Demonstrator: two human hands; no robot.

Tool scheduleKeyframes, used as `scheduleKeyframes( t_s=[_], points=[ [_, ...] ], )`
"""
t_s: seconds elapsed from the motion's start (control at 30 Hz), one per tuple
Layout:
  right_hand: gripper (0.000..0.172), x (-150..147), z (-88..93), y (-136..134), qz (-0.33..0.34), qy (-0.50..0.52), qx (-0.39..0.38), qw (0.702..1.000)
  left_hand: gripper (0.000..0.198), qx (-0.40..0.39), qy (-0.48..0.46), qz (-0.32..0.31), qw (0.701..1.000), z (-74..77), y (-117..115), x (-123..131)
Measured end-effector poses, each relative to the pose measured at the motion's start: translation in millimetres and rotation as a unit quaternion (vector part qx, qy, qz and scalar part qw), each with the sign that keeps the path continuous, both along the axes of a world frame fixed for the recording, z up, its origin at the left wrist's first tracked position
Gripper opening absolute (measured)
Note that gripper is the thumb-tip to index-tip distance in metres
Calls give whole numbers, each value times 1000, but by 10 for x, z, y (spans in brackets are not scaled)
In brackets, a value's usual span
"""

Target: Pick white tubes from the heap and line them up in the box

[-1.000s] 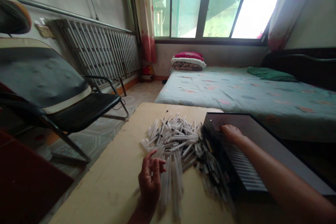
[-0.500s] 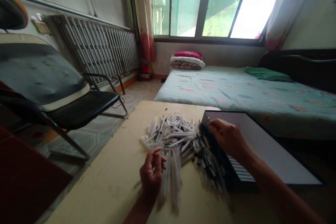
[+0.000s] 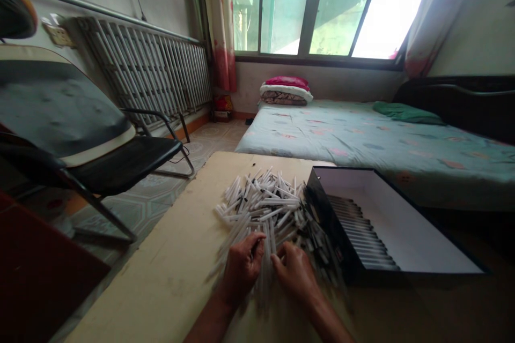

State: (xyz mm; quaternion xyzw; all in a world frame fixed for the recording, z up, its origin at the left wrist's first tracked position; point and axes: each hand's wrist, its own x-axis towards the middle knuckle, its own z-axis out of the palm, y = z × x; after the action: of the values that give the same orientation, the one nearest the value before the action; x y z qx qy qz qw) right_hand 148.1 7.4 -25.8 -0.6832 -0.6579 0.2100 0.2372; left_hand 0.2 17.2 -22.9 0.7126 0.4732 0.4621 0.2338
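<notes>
A heap of white tubes with small dark pieces lies on the pale table. My left hand is at the heap's near edge, fingers pressed together; what they hold, if anything, is too small to make out. Just to its right, my right hand also has its fingers closed, over the near tubes, its grip unclear. Dark-tipped pieces are piled between the heap and the box. The black box with a white inside holds a row of dark-ended pens along its left side.
Beyond the table stands a bed with folded bedding and a green cloth. A black folding chair is at the left, near a metal rack. The table's left edge borders the tiled floor.
My right hand has moved left from over the box to the near tubes beside my left hand. My left hand has shifted slightly right. The row in the box is now uncovered.
</notes>
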Motion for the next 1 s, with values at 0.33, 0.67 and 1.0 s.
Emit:
scheduleKeyframes(
  t_s=[0.33, 0.67, 1.0],
  points=[
    [14, -47, 305, -247, 47, 36, 69, 996, 28, -130, -179, -12, 975, 68, -40, 49],
    [17, 110, 318, -177, 60, -38, 116, 991, 26, -240, -321, -38, 915, 158, 23, 66],
    [8, 538, 18, 69, -128, -221, 122, 959, 22, -218, -389, 28, 895, 198, 26, 53]
  ],
)
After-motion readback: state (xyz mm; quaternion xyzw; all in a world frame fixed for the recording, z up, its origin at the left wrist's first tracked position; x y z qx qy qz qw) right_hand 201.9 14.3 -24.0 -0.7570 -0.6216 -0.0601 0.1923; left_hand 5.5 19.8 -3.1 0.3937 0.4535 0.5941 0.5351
